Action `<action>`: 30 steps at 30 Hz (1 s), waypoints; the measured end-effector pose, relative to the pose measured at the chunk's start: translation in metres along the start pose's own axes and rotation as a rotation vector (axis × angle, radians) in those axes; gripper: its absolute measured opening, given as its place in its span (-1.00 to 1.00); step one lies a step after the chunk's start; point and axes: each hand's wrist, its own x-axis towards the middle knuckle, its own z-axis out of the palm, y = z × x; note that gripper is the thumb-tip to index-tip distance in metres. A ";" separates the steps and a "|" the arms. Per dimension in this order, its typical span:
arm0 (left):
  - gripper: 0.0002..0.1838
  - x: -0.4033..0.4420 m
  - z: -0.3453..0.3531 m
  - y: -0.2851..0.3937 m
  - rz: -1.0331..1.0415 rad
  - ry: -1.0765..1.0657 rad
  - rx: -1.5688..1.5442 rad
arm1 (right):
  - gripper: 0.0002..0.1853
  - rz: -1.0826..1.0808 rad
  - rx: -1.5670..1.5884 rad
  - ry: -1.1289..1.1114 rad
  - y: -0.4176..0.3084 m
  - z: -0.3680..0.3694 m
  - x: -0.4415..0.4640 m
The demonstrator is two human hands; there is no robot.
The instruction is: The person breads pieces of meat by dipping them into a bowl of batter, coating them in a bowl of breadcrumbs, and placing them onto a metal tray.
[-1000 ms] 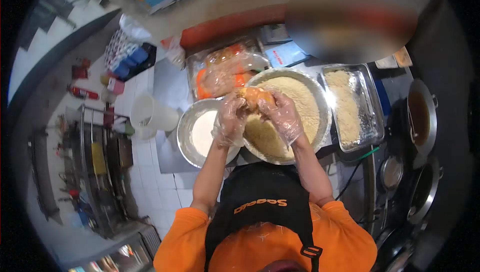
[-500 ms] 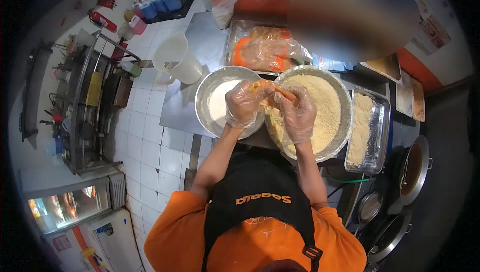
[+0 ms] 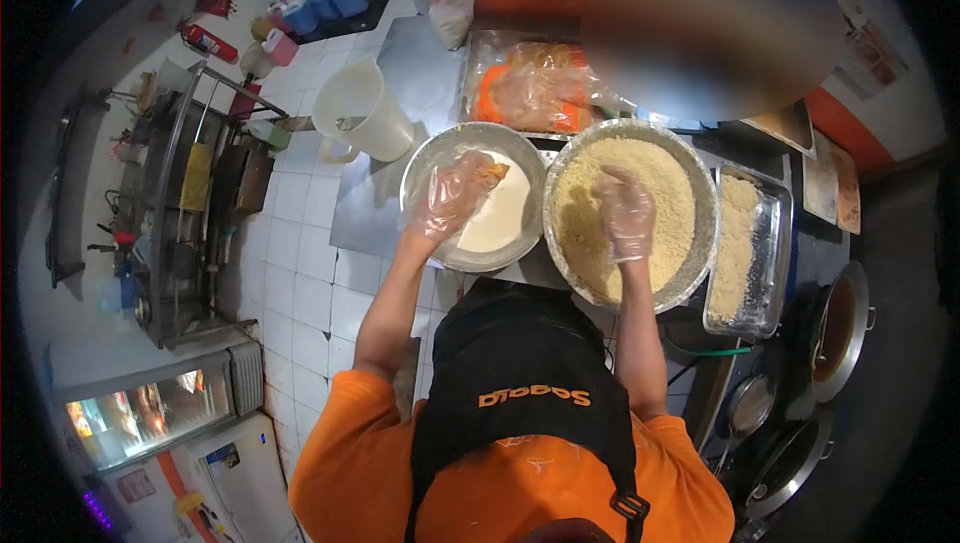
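Observation:
My left hand point(image 3: 452, 201), in a clear plastic glove, is over the metal bowl of white batter point(image 3: 512, 205), fingers closed around an orange-brown piece of meat point(image 3: 493, 174). The exact cut of the meat is not clear, since the glove covers much of it. My right hand point(image 3: 627, 218), also gloved, is above the wide metal bowl point(image 3: 707, 205) of pale yellow crumbs point(image 3: 668, 188). Its fingers are apart with nothing between them.
A plastic-lined tray point(image 3: 530, 88) with orange contents lies behind the bowls. At the left stands a white measuring jug point(image 3: 365, 113). A glass dish point(image 3: 768, 253) of crumbs is on the right, near pans point(image 3: 845, 333) holding dark liquid.
My hands have separated from the shared hold on the meat. The left has brought it down to the batter bowl; the right has moved over the crumbs, having let go.

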 end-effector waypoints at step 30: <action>-0.63 -0.003 -0.033 -0.005 -0.363 -0.117 -0.415 | -0.36 -0.025 -1.303 -0.470 0.082 -0.070 0.045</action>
